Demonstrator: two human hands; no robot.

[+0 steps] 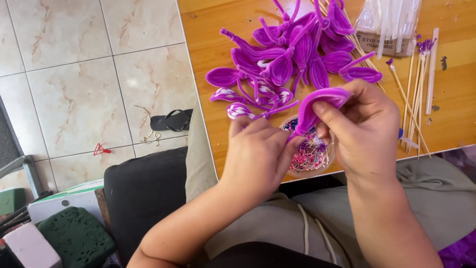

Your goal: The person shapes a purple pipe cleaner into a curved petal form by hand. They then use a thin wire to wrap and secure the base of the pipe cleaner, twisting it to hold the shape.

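Purple petal (317, 106) pinched by both hands, bead-filled round dish (311, 154) beneath

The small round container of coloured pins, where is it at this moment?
In the head view, the container of pins sits at the near edge of the wooden table, between and partly under the left hand and right hand.

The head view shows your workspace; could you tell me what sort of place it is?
Probably a home craft corner: a wooden table piled with purple pipe-cleaner petals, wooden skewers, and a sandal on the tiled floor.
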